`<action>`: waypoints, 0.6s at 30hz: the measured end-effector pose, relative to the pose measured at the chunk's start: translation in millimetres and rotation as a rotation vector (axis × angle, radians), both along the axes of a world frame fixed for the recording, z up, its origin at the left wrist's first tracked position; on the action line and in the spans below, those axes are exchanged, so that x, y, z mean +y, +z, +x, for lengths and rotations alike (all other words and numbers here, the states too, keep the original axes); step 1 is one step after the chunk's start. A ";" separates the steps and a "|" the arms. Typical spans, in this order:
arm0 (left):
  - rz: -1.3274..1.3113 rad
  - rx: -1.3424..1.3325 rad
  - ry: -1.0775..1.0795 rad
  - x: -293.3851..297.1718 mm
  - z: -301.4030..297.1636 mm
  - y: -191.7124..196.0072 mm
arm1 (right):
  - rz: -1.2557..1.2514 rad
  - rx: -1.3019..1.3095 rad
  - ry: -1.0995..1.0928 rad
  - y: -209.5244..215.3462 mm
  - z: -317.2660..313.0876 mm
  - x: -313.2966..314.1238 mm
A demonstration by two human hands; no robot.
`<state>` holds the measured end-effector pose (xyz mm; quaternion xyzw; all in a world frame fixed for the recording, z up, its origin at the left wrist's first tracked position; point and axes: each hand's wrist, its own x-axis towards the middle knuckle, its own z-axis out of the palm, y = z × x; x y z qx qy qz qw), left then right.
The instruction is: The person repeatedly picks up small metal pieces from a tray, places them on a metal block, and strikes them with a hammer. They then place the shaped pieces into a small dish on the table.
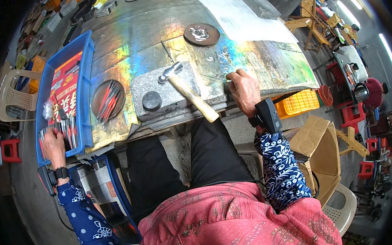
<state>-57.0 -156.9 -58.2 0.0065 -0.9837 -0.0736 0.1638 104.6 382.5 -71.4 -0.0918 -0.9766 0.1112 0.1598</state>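
My left hand (54, 145) is at the near end of a blue plastic tray (86, 53), its fingers bent among several slim red, black and silver pieces (69, 131) packed there. Whatever it pinches is hidden. At the table's near edge, my right hand (245, 92) is closed, fingertips against a small dark object (227, 88) mostly covered by the hand. Between the hands, a hammer (190, 94) with a wooden handle lies across a grey stone block (162, 82), its handle end past the edge. A round black disc (151, 101) rests on the block.
A brown dish (120, 94) of slim red and black pieces stands between tray and block. Farther back, another brown dish (206, 41) holds small silvery bits. White paper (239, 25) covers the far right. Below right are a yellow crate (298, 103) and a cardboard box (315, 147).
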 end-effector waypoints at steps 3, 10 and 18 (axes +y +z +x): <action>0.004 0.213 -0.002 11.4 9.1 3.3 | 0.093 -0.051 0.028 -2.8 -9.1 4.3; 0.976 -0.040 -0.312 76.2 32.0 31.9 | 0.238 -0.059 0.174 -9.0 -19.1 11.0; 1.292 -0.264 -0.480 179.5 65.2 39.9 | 0.344 0.196 0.435 -18.8 -32.1 24.5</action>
